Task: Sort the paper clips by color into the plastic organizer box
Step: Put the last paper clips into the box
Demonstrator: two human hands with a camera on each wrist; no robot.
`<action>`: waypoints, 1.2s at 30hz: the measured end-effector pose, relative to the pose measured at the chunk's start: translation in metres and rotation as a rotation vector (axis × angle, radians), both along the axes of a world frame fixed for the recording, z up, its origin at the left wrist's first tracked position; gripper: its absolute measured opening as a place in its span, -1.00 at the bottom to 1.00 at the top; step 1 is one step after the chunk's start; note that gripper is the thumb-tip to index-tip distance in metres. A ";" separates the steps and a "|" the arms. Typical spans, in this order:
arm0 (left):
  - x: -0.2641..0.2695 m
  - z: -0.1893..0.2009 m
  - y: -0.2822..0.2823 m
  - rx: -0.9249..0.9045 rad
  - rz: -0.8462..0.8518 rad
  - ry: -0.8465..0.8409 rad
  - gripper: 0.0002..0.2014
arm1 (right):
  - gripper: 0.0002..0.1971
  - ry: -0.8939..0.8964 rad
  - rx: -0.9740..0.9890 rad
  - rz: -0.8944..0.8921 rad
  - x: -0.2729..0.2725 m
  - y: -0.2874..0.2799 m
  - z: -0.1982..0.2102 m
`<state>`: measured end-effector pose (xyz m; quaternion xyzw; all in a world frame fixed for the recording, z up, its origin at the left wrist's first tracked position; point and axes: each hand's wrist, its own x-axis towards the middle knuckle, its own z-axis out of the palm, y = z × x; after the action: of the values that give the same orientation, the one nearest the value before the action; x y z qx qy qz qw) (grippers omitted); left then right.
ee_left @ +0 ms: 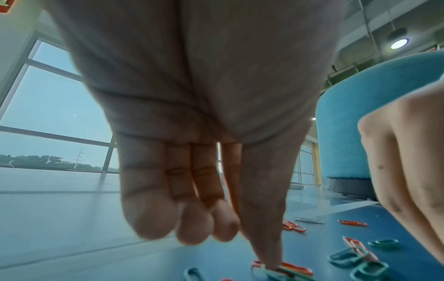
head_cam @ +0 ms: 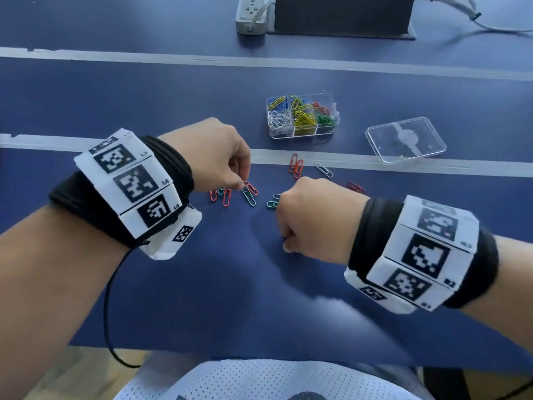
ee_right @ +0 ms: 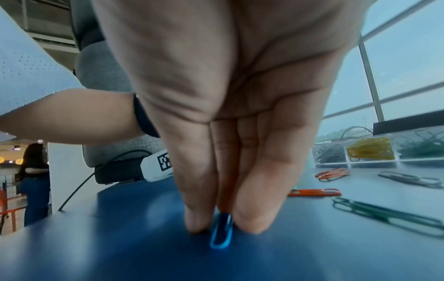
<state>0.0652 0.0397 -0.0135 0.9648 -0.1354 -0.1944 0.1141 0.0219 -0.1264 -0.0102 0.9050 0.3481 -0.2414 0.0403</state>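
The clear organizer box [head_cam: 302, 135] stands mid-table, holding blue, yellow, red, white and green clips in separate compartments. Loose paper clips lie in front of it: a red pair [head_cam: 297, 166], a silver one [head_cam: 323, 169], a dark red one [head_cam: 356, 186] and teal ones [head_cam: 272, 202]. My left hand [head_cam: 241, 186] pinches the end of a red clip [head_cam: 251, 188] that overlaps a teal clip [head_cam: 248, 197]; its other fingers are curled. My right hand [head_cam: 287, 246] is fisted low on the table. In the right wrist view its thumb and finger pinch a blue clip [ee_right: 222, 233] lying on the surface.
The box's clear lid [head_cam: 405, 140] lies to its right. A power strip [head_cam: 252, 14] and a black box [head_cam: 343, 13] stand at the back. Grey tape lines [head_cam: 144, 57] cross the blue table. A black cable [head_cam: 108, 298] hangs from my left wrist at the front edge.
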 end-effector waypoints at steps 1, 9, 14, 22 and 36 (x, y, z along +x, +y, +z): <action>-0.001 -0.001 0.002 -0.002 0.002 -0.002 -0.98 | -0.56 -0.024 0.011 -0.010 0.000 0.000 -0.002; 0.000 -0.003 0.013 -0.032 0.066 -0.050 -0.85 | -0.93 -0.070 -0.008 -0.036 -0.009 -0.002 -0.003; -0.010 -0.007 0.017 0.003 0.068 -0.001 -0.86 | -0.77 -0.059 0.015 -0.115 -0.006 -0.007 -0.004; -0.014 -0.009 0.027 0.102 0.168 -0.034 -0.77 | -0.77 0.392 0.512 -0.700 0.033 -0.032 0.002; -0.022 -0.004 0.031 -0.151 0.181 -0.086 -0.77 | -0.86 0.274 0.463 -0.782 0.076 -0.049 -0.007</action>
<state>0.0432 0.0703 -0.0174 0.9692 -0.0667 -0.1311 0.1977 0.0983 -0.1754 -0.0170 0.9130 0.0280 -0.2718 -0.3028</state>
